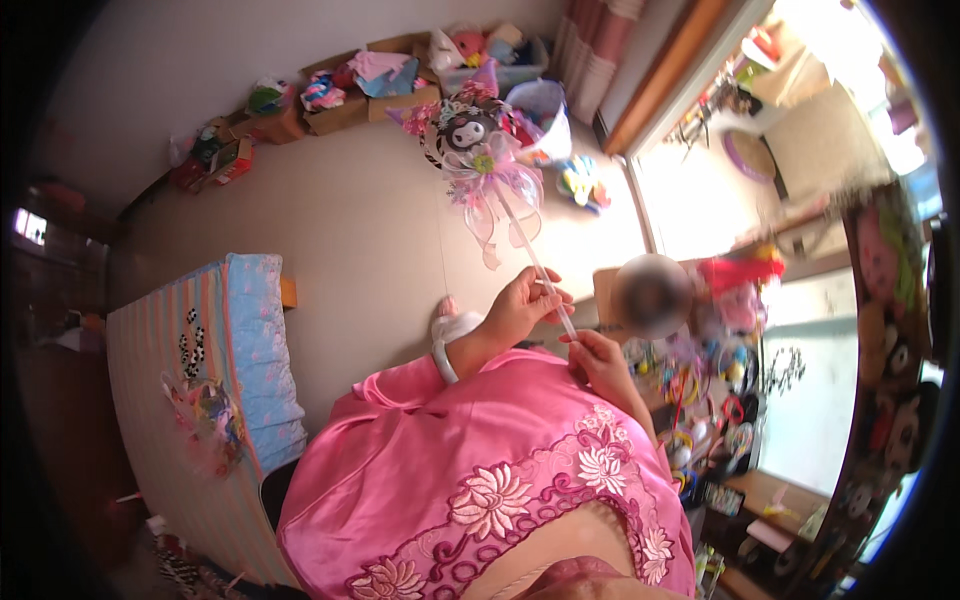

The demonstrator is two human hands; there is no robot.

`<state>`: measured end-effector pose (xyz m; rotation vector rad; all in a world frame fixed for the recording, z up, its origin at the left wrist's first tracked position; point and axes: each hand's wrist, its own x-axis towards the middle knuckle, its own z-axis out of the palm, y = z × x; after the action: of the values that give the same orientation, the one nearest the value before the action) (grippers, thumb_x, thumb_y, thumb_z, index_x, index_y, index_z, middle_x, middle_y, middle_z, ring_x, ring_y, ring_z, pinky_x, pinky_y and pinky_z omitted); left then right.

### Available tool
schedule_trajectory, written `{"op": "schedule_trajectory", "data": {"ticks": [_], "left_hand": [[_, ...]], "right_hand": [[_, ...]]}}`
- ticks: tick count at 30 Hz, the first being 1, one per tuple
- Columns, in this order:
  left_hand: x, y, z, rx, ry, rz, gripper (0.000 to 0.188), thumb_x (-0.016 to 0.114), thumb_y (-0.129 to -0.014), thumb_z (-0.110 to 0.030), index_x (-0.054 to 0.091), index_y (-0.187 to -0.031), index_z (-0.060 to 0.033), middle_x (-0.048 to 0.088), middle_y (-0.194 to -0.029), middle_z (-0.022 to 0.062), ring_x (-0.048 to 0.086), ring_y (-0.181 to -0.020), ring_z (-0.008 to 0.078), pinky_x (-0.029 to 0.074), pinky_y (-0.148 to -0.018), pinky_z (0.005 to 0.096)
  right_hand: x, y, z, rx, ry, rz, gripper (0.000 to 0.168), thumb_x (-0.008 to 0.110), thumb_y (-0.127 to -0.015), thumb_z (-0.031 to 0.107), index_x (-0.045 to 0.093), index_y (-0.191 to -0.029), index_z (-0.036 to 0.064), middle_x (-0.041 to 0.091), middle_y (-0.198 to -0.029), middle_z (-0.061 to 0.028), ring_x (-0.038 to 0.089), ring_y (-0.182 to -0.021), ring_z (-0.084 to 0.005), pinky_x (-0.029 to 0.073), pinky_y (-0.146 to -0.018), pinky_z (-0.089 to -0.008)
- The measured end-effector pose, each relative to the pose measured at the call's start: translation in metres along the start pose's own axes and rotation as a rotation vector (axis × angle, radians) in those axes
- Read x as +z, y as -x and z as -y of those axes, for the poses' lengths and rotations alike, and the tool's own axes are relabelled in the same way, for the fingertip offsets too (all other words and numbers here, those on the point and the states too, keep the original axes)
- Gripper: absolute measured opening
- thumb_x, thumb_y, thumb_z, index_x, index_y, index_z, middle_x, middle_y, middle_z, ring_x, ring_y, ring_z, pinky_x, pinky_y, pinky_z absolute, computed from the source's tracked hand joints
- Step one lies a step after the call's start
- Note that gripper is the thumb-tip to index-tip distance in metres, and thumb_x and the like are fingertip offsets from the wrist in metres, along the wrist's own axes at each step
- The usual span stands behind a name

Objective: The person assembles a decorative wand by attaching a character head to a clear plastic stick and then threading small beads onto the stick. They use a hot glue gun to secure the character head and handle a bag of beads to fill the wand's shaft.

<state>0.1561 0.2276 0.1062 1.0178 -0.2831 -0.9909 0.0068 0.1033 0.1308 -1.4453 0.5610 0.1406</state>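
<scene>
My left hand (531, 301), with a pale bangle at the wrist, has its fingers around the clear plastic stick (525, 238) of a decorated wand. Just below it, my right hand (598, 360) pinches the lower end of the same stick. At the wand's far end is a black cartoon character head (466, 133) with a white face. Pink sequinned points and a dark twisted ring surround the head. A sheer pink ribbon bow (501, 171) with a green flower centre is tied under it, its tails hanging loose. The wand slants up and left, over the floor.
Cardboard boxes (405, 101) of soft goods line the wall beside a white basket (546, 124). To the left stands a bed with a striped cover (154, 322) and a plastic bag (206, 420). Hair bands and trinkets (705, 405) crowd a table at right.
</scene>
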Motion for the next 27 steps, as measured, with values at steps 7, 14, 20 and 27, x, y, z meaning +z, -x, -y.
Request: {"op": "schedule_trajectory", "data": {"ticks": [7,14,20,27], "left_hand": [[-0.133,-0.040,-0.087,0.342,-0.844,-0.102,0.023,0.056,-0.091,-0.019,0.059,-0.105,-0.0019,0.067,-0.087,0.0158,0.066,-0.081,0.0299,0.051,-0.072,0.0354],[-0.260,0.000,-0.151,0.402,-1.195,-0.473,0.023,0.053,-0.087,-0.008,0.057,-0.110,-0.0048,0.064,-0.102,0.0133,0.062,-0.093,0.0292,0.050,-0.079,0.0375],[-0.276,-0.015,-0.190,0.747,-1.524,-0.280,0.032,0.051,-0.083,-0.007,0.057,-0.114,-0.0008,0.055,-0.114,0.0131,0.051,-0.111,0.0274,0.039,-0.100,0.0383],[-0.344,-0.042,-0.214,0.546,-1.524,-0.242,0.036,0.051,-0.083,-0.007,0.057,-0.118,-0.0033,0.056,-0.095,0.0089,0.053,-0.088,0.0253,0.043,-0.082,0.0364]], "right_hand": [[0.083,-0.179,0.056,-0.198,0.099,-0.137,0.027,0.051,-0.096,0.024,0.061,-0.100,-0.001,0.039,-0.053,0.0066,0.030,-0.042,-0.0015,0.019,-0.038,-0.0194],[0.144,-0.282,0.090,-0.108,0.330,0.002,0.023,0.053,-0.092,0.016,0.065,-0.094,-0.003,0.046,-0.054,0.0020,0.040,-0.047,-0.0040,0.032,-0.043,-0.0228],[0.197,-0.325,0.098,-0.287,0.649,0.204,0.022,0.053,-0.090,0.019,0.064,-0.097,0.001,0.063,-0.072,-0.0163,0.063,-0.065,-0.0274,0.047,-0.059,-0.0354],[0.259,-0.394,0.136,-0.287,0.636,0.450,0.018,0.055,-0.089,0.021,0.062,-0.099,0.008,0.064,-0.082,-0.0178,0.062,-0.075,-0.0368,0.048,-0.067,-0.0436]]}}
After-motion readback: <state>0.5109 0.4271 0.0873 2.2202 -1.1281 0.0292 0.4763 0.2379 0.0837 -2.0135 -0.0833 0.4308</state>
